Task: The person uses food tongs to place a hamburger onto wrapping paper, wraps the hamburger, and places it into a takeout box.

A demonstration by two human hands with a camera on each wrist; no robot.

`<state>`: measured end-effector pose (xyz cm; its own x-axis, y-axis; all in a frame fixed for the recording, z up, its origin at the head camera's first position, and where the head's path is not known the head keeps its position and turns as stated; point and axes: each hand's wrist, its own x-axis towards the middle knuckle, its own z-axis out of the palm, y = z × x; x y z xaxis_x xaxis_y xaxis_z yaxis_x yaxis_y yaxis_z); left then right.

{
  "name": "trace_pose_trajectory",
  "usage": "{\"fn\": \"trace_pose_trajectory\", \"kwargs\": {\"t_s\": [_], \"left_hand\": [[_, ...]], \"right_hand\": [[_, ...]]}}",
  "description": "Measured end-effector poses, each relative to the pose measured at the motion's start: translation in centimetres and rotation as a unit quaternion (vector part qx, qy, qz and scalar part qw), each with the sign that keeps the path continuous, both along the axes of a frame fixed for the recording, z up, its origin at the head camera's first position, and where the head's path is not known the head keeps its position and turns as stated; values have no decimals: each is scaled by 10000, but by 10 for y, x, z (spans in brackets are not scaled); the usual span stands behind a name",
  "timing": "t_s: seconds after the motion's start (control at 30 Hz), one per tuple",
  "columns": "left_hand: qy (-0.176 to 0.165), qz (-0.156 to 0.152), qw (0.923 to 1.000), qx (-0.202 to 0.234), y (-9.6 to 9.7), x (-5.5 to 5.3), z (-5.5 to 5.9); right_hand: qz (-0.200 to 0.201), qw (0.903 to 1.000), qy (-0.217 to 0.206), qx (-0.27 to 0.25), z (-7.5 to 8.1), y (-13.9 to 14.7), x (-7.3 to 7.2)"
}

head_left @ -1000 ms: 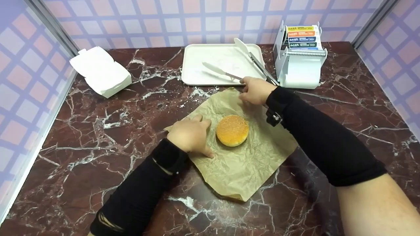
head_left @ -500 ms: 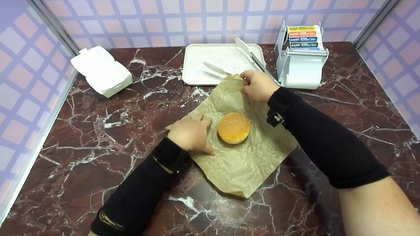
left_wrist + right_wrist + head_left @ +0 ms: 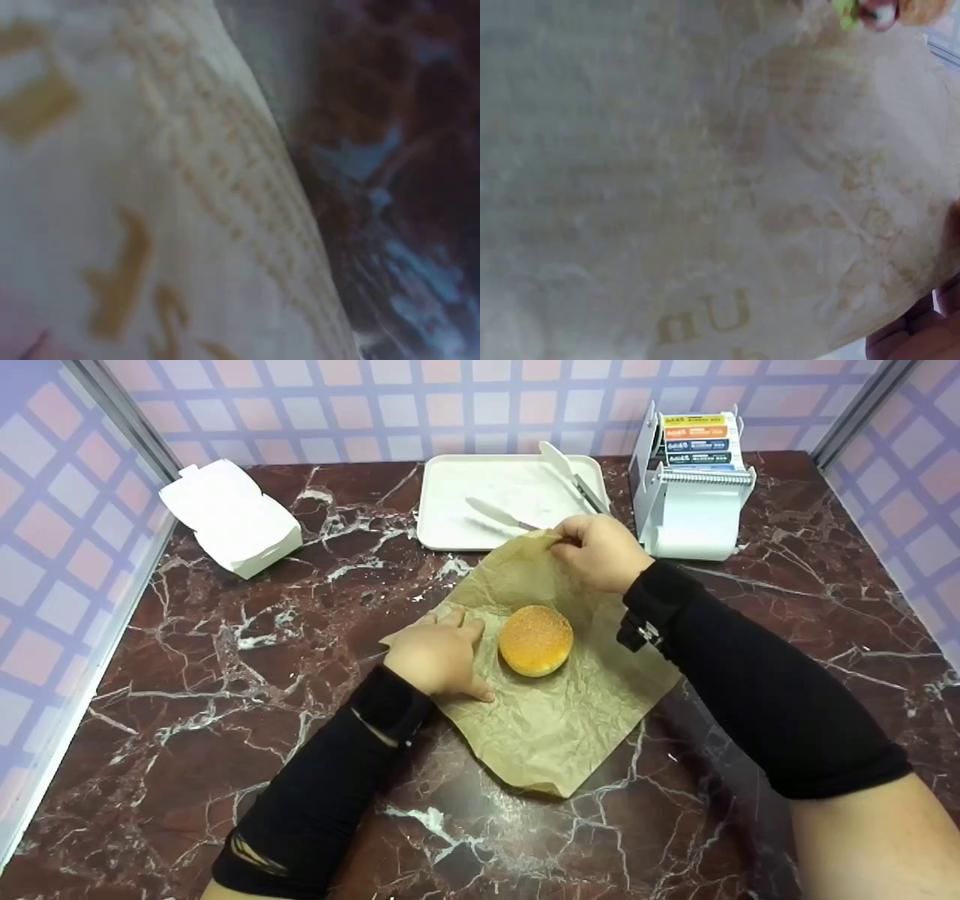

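Observation:
A sheet of brown wrapping paper point(image 3: 555, 735) lies crumpled on the marble-patterned table, with a round golden bun point(image 3: 535, 639) near its middle. My right hand point(image 3: 604, 555) pinches the paper's far corner and holds it raised off the table. In the right wrist view the paper point(image 3: 705, 187) fills most of the picture, faint print showing through, with the right hand's fingers point(image 3: 919, 337) at its lower edge. A bit of green point(image 3: 846, 13) shows at the top, beside the bun point(image 3: 926, 9). My left hand point(image 3: 435, 656) rests flat on the paper's left corner, thumb spread, left of the bun.
Behind the paper stands a white tray point(image 3: 454, 502) with two spreading knives; the raised corner and right hand partly cover them. A label-tape dispenser point(image 3: 697, 510) is at the back right. An opened white box point(image 3: 236, 521) sits at the back left.
The right hand has taken the paper's far corner and lifted it up over the near knife's handle. Paper and bun have shifted slightly away from me. The left hand stays on the left corner.

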<state>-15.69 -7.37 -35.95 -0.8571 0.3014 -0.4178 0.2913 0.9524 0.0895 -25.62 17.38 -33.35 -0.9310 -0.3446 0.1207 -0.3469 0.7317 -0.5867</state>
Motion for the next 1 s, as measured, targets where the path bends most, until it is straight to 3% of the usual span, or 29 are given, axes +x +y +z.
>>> {"fn": "trace_pose_trajectory", "kwargs": {"t_s": [0.23,0.47,0.6,0.77,1.0], "left_hand": [[73,-13,9999,-148,3,6,8],[-159,-430,9988,143,8,22,14],[-72,-580,9983,61,9,21,10],[-5,-531,9986,-48,9,16,6],[6,-386,9993,7,9,11,3]], "right_hand": [[-97,9998,-20,-183,0,1,3],[-252,9986,-80,-460,-3,3,3],[-193,9970,-66,-743,-1,3,8],[4,9942,-111,-1073,3,3,18],[338,9947,8,-967,2,5,33]]}}
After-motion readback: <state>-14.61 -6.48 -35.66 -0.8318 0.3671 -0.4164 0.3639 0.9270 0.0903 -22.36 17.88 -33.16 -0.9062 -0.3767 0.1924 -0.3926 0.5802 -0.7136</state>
